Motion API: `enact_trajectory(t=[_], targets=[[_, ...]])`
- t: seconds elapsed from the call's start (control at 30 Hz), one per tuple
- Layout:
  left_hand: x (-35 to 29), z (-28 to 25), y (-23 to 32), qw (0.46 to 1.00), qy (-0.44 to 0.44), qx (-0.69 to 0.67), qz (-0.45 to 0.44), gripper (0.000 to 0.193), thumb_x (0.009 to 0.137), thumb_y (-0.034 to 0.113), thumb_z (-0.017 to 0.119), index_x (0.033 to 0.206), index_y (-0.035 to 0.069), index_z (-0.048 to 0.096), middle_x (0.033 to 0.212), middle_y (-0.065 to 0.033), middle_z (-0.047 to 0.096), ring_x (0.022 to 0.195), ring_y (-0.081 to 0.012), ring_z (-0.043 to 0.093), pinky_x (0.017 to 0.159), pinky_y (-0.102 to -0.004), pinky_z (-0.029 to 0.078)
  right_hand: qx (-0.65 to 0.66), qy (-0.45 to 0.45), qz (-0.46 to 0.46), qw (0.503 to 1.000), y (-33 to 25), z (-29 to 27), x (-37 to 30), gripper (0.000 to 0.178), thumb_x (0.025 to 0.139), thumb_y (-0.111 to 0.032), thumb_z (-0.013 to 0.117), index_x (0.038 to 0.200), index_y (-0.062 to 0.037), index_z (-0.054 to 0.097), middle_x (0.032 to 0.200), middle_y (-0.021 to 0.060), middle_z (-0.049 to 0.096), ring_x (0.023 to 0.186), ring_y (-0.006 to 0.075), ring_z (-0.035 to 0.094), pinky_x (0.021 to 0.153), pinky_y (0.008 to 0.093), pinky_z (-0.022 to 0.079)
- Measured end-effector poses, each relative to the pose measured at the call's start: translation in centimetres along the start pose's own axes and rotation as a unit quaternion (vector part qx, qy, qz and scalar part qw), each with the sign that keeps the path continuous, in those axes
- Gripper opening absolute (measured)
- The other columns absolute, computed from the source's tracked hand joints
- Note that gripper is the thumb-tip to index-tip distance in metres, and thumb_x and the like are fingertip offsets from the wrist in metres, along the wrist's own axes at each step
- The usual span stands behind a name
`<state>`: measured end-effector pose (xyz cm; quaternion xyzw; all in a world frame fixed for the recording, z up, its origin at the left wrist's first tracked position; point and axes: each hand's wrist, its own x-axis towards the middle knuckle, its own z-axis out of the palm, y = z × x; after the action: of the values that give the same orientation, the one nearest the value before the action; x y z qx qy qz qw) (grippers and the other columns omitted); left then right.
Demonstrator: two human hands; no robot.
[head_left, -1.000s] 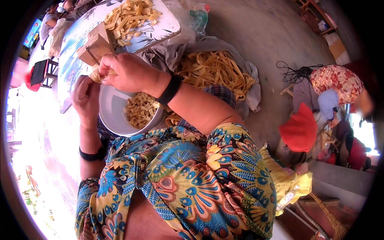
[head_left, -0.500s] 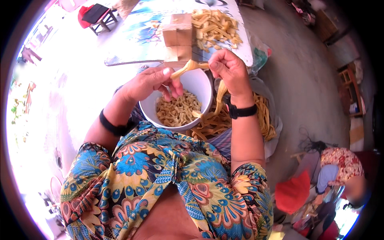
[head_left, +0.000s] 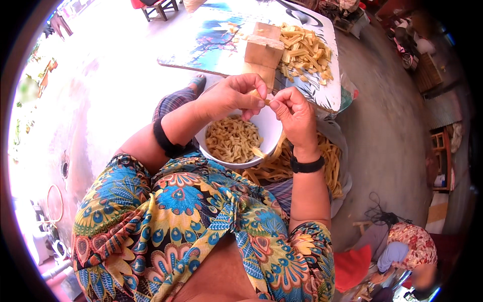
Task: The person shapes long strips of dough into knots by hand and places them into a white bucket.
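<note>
Both my hands meet above the far side of a white tub point(head_left: 272, 125), fingertips nearly touching. My left hand point(head_left: 232, 95) is closed in a pinch on a flat yellowish strip point(head_left: 267, 102). My right hand point(head_left: 296, 115) pinches the same strip just beside it; the fingers hide most of the strip between them. Inside the tub lies a heap of short, twisted yellowish pieces point(head_left: 232, 140). Long loose strips point(head_left: 331, 163) of the same colour fill a grey bag at the tub's right, below my right wrist.
Ahead stands a low table point(head_left: 201, 50) with a printed top. It carries a wooden block point(head_left: 264, 50) and a pile of short yellowish pieces point(head_left: 308, 53). A dark stool point(head_left: 161, 9) is at far left. Another person point(head_left: 410, 246) bends at lower right near red cloth point(head_left: 352, 269).
My hands have come together, the left moving right toward the right hand. The strip, stretched between them with a folded loop earlier, is now mostly hidden in my fingers. The whole view has shifted.
</note>
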<state>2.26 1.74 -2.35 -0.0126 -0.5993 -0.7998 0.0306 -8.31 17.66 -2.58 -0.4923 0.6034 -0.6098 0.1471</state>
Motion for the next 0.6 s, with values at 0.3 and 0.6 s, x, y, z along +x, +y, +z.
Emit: enact_trajectory(t=[0.3, 0.6], targets=[[-0.5, -1.1, 0.1, 0.997, 0.063, -0.014, 0.03, 0.007, 0.081, 0.001, 0.058, 0.083, 0.005, 0.053, 0.064, -0.0002, 0.051, 0.051, -0.0072, 0.045, 0.046, -0.02, 0.035, 0.109, -0.034, 0.052, 0.992, 2.1, -1.4, 1.2, 0.008, 0.084, -0.006, 0.061, 0.08, -0.0051, 0.054, 0.062, -0.0043, 0.051, 0.056, 0.0027, 0.043, 0.051, 0.0173, 0.035], [3.9, -4.9, 0.2, 0.967, 0.208, 0.138, 0.052, 0.007, 0.083, 0.008, 0.058, 0.088, 0.005, 0.055, 0.07, 0.0015, 0.054, 0.057, -0.0054, 0.049, 0.051, -0.0198, 0.039, -0.131, 0.137, -0.055, 0.98, 4.6, 0.3, 6.0, 0.008, 0.08, -0.007, 0.061, 0.078, -0.0031, 0.054, 0.065, 0.0056, 0.059, 0.056, 0.0152, 0.055, 0.055, 0.0272, 0.045]])
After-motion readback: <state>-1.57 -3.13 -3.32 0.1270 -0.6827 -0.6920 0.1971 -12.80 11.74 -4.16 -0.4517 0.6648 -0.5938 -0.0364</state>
